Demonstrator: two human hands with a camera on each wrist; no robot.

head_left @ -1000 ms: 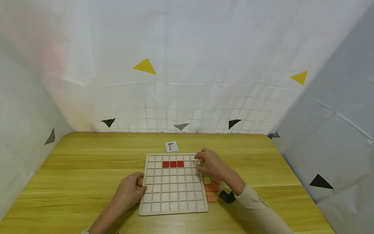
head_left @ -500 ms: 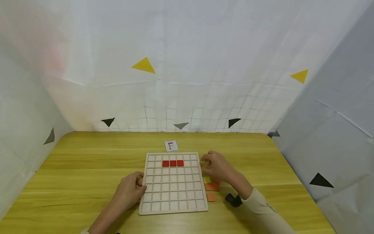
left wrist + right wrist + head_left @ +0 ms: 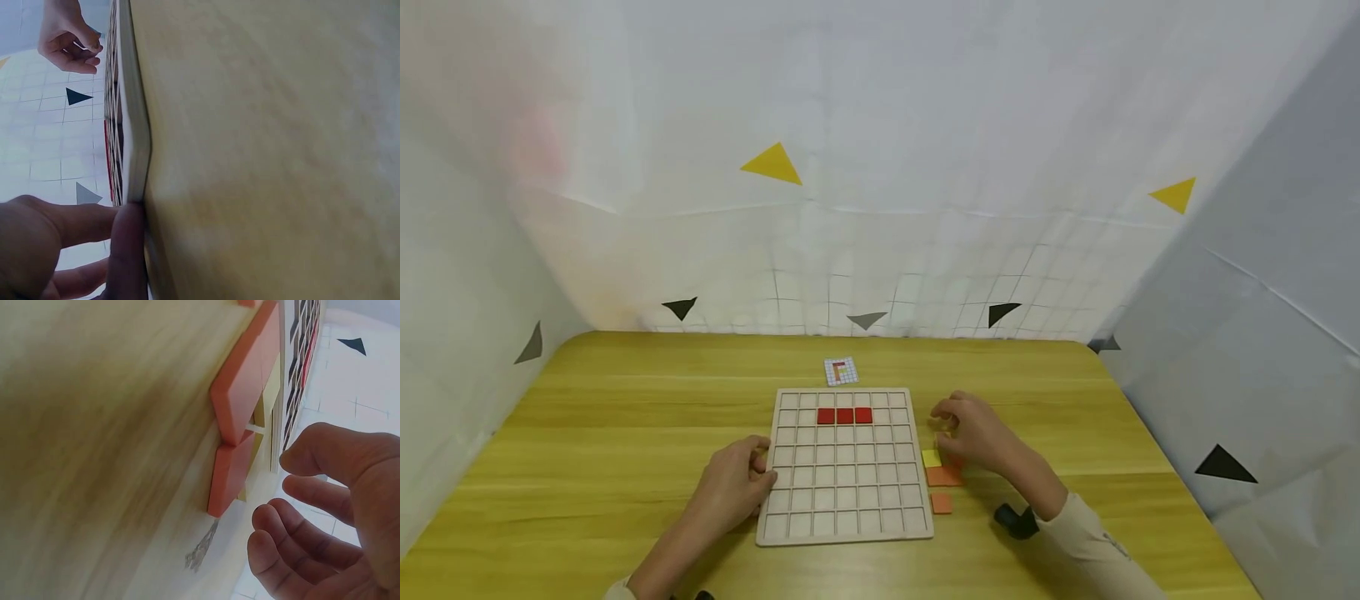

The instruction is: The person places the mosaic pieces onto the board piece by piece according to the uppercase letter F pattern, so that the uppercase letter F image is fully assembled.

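Observation:
A pale wooden grid board (image 3: pixel 846 477) lies flat on the table, with three red square tiles (image 3: pixel 845 416) in a row in its second row from the back. My left hand (image 3: pixel 730 483) holds the board's left edge between thumb and curled fingers, seen close in the left wrist view along the board's side (image 3: pixel 134 119). Right of the board, my right hand (image 3: pixel 979 435) hovers near the loose tiles, fingers loosely bent and nothing between them. Below it lie a yellow tile (image 3: pixel 932 458), orange tiles (image 3: pixel 943 476) and a separate orange tile (image 3: pixel 941 503).
Behind the board lies a small printed card (image 3: pixel 840 372) with a coloured grid pattern. A dark strap piece (image 3: pixel 1017 521) shows at the right wrist. White sheets (image 3: pixel 880 208) with yellow, black and grey triangles surround the wooden table (image 3: pixel 587 433).
My right hand has moved right, off the board's far right corner to beside the loose tiles. The left hand stays at the board's edge, and the three red tiles have not moved.

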